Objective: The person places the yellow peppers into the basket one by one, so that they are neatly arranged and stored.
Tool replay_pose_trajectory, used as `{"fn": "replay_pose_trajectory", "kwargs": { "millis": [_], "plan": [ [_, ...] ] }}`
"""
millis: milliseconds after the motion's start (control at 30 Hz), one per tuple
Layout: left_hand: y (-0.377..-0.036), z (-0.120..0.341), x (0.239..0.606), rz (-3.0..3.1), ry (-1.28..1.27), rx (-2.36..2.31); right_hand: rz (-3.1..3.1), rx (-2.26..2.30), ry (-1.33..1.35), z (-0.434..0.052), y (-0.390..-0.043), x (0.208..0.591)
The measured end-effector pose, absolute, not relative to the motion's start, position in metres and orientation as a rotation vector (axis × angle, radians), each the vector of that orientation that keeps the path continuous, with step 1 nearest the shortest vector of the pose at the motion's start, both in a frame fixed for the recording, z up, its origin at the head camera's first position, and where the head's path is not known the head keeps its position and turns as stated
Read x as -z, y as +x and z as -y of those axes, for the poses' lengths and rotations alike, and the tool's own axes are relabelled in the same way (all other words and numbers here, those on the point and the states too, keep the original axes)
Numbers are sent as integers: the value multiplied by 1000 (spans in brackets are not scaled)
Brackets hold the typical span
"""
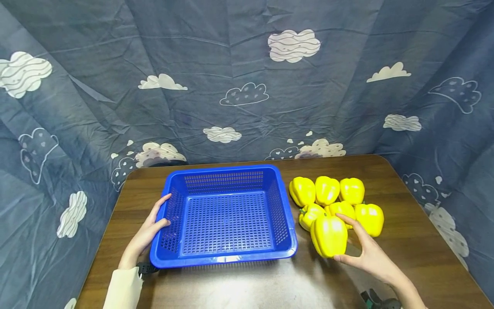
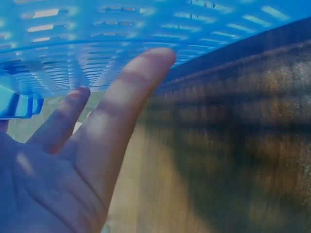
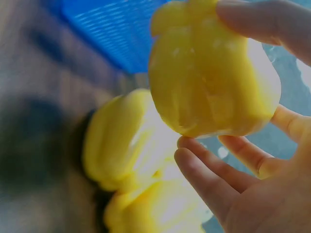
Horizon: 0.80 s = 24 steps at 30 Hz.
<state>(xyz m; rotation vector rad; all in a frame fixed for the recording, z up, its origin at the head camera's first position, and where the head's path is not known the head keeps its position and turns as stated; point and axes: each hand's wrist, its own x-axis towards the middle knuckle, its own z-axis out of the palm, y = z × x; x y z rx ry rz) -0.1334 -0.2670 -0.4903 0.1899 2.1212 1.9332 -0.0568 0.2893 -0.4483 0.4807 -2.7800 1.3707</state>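
My right hand (image 1: 368, 253) grips a yellow bell pepper (image 1: 329, 236) between thumb and fingers. In the right wrist view, this pepper (image 3: 214, 73) sits above the fingertips, with the thumb across its top. More yellow bell peppers (image 1: 351, 191) stand in a group on the table just behind it. My left hand (image 1: 144, 234) rests at the left rim of a blue plastic basket (image 1: 225, 259), its thumb and a finger reaching over that edge. The left wrist view shows that hand (image 2: 82, 141) with fairly straight fingers beside the mesh wall. I see nothing inside the basket.
A brown wooden table (image 1: 247, 285) lies beneath everything, with rounded far corners. Behind it and at both sides hangs a dark blue curtain (image 1: 208, 56) with a cloud pattern. The basket stands left of the peppers, with a narrow gap between them.
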Motion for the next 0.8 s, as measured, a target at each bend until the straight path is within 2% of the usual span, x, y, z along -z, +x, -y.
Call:
{"fn": "replay_pose_trajectory", "kwargs": {
  "millis": [400,800],
  "plan": [
    [-140,270,482,-2104,232,-1872,2733,-1469,613,-253,-93,404],
    [-145,267,480,-2100,281,-1860,2718,-1536,837,-202,-129,381]
  ]
}}
